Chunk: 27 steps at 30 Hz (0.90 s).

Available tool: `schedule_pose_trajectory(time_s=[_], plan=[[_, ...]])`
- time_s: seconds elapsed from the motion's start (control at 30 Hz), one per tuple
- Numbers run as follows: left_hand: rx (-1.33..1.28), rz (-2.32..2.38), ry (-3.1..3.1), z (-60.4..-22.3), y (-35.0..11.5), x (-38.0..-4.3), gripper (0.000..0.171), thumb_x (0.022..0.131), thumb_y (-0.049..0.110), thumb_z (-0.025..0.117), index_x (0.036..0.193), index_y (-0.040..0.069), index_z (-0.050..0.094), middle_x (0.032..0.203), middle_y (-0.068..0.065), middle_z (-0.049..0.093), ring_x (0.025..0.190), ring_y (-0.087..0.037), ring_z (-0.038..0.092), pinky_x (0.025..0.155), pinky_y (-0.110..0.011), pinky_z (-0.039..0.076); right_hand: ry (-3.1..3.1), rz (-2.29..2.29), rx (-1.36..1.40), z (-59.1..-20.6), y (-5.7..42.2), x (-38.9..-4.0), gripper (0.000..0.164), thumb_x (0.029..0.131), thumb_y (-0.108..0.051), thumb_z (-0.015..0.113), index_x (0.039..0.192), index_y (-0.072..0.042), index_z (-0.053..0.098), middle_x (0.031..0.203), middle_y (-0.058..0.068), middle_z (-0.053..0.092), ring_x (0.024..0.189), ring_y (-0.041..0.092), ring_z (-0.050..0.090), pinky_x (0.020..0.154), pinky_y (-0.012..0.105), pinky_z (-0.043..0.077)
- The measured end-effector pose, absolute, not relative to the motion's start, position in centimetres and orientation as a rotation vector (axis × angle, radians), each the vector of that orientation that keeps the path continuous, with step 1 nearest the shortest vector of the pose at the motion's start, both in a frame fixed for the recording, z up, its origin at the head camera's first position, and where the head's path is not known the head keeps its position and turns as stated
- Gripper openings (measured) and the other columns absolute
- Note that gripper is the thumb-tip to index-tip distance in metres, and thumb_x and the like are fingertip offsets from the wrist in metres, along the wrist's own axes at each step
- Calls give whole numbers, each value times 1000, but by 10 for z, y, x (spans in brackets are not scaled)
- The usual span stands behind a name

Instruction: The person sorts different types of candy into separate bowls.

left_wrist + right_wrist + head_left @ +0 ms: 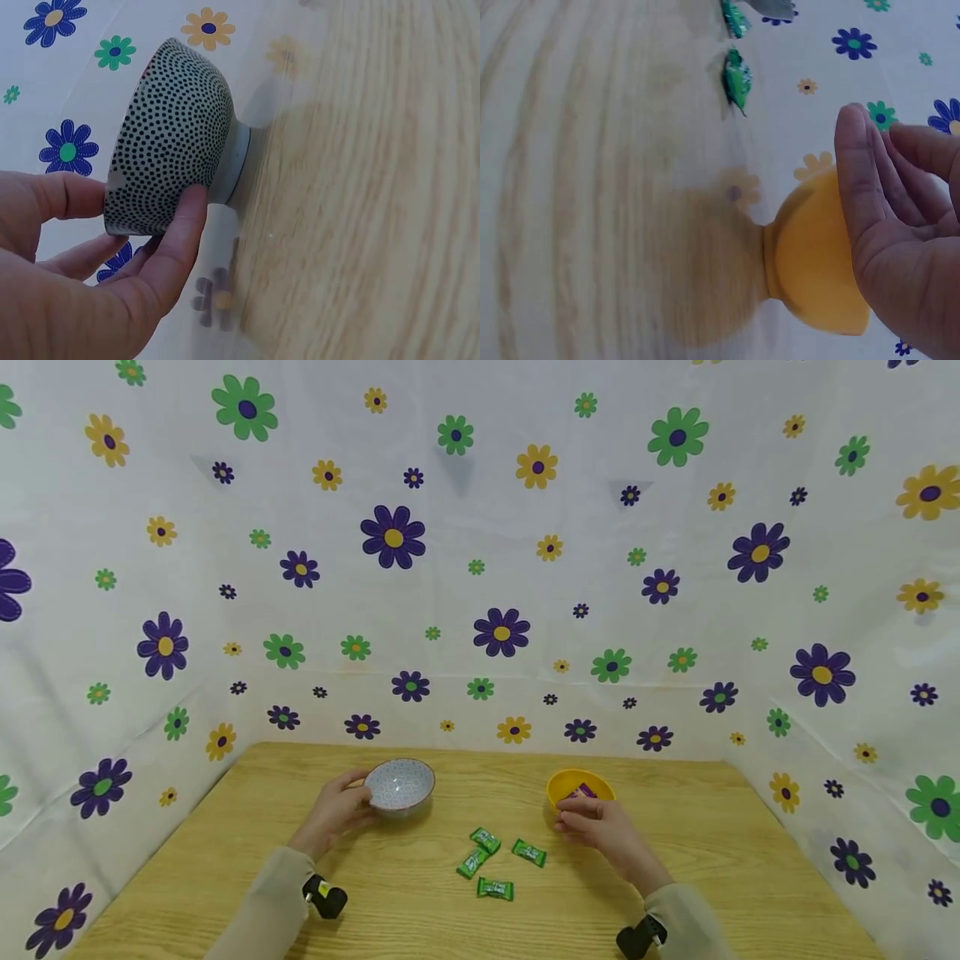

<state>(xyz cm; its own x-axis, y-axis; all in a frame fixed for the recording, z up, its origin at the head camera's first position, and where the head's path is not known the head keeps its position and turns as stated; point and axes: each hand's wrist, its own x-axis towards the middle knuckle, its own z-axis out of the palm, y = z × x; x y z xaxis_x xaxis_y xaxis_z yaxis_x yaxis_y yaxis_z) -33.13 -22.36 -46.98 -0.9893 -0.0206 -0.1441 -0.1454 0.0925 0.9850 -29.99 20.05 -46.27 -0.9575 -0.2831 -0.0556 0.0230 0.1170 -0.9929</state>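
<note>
My left hand [339,810] grips the left rim of a ceramic bowl [399,787], blue-white patterned inside. In the left wrist view its dotted outside [172,135] shows, with the thumb and fingers on opposite sides of the rim and the foot close to the table. My right hand [600,833] is at the near edge of a yellow bowl [561,785], fingers nearly straight and nothing visible between them. A purple-wrapped sweet [582,791] lies inside that bowl. In the right wrist view the hand overlaps the yellow bowl's rim side [810,262].
Several green-wrapped sweets lie on the wooden table [420,910] between the hands, among them one near the front [495,889] and one to the right [529,852]. A flowered white sheet [465,602] encloses the table at the back and both sides.
</note>
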Motion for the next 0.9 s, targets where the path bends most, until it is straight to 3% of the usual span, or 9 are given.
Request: schedule_pose_trajectory(time_s=[0.2, 0.37, 0.57, 0.9], plan=[[-185, 2080, 2194, -477, -230, -334, 55, 96, 8, 49, 149, 1, 34, 142, -30, 44, 106, -26, 63, 92, -44, 55, 2190, -1670, -526, -467, 190, -298, 42, 97, -16, 61, 130, 10, 56, 126, 27, 61, 107, 29, 66, 89, 40, 57], [-188, 2071, 2195, -478, -232, -337, 56, 96, 8, 48, 150, 1, 33, 143, -31, 42, 108, -28, 63, 92, -44, 55, 2343, -1431, -642, -468, 179, -300, 31, 96, -11, 62, 125, 0, 64, 123, 18, 65, 103, 23, 62, 81, 29, 56], [-197, 2051, 2204, -478, -231, -337, 56, 97, 9, 48, 149, -1, 32, 144, -31, 42, 111, -30, 62, 92, -44, 55, 2364, -1239, -682, -471, 172, -303, 32, 95, -6, 61, 127, -8, 64, 111, 8, 65, 87, 16, 57, 70, 27, 52], [-183, 2041, 2209, -478, -231, -337, 57, 97, 10, 47, 149, -3, 29, 145, -32, 40, 116, -34, 59, 93, -45, 55, 2453, -1106, -695, -472, 163, -308, 34, 94, -18, 67, 126, -7, 64, 78, 2, 60, 61, 13, 50, 54, 21, 40]])
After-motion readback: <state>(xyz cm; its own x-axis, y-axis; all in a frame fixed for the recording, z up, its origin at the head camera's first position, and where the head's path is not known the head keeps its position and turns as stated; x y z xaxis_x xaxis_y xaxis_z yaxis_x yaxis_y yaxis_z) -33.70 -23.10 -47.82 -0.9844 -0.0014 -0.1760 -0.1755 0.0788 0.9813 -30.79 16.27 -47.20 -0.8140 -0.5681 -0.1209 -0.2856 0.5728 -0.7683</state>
